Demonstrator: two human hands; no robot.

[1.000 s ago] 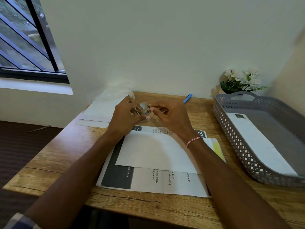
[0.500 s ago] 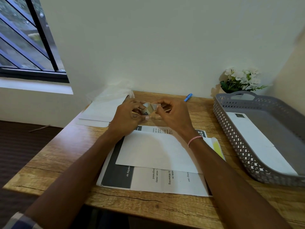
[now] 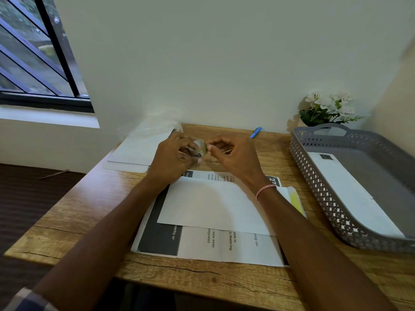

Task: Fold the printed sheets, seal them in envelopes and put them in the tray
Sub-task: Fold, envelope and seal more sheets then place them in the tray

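Left hand (image 3: 170,158) has the tape roll (image 3: 200,149) in a closed grip, held above the surface (image 3: 78,209). The roll has turned since a second ago, its open core now showing towards me. Right hand (image 3: 233,158) has drawn back a touch. Its grip is narrow, thumb and forefinger pinched right at the roll's rim. I can't tell whether it has caught the tape's end, as no strip shows.

The envelope (image 3: 215,205) hasn't moved. It lies flat on the sheets (image 3: 224,245), below both hands. My read is we're hunting the tape end, so sealing hasn't begun. The tray (image 3: 314,176) to the right holds one envelope so far.
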